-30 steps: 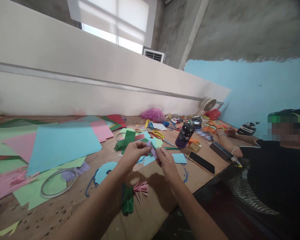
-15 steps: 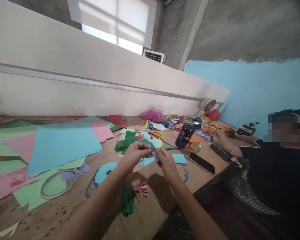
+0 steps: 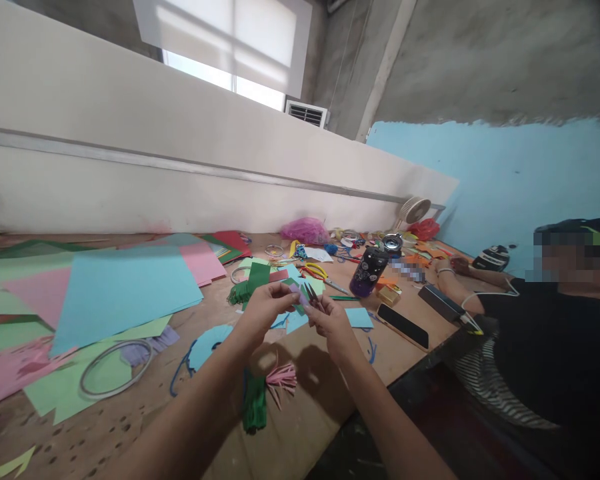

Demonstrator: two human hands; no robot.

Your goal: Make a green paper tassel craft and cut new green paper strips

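Observation:
My left hand (image 3: 269,308) pinches a small purple paper piece (image 3: 299,293) between thumb and fingers. Close beside it on the right, my right hand (image 3: 330,321) holds small scissors (image 3: 313,295), their blades parted and pointing up and away. The purple paper lies between the two hands, and its lower end is near the right fingertips. Below the hands on the table are a pink fringed paper piece (image 3: 282,377) and a rolled green fringed piece (image 3: 255,407). A green paper piece (image 3: 258,275) lies just beyond my left hand.
Large coloured sheets (image 3: 130,283) and a wire ring (image 3: 116,370) cover the left side. Right of the hands stand a dark bottle (image 3: 369,272) and a phone (image 3: 403,327). Yellow-handled scissors (image 3: 316,270) lie beyond them. Another person (image 3: 545,347) sits at the right, arms on the table.
The scissors in my right hand now stand upright with their blades apart and clearly visible. The hands have separated slightly, and the purple paper has tilted left.

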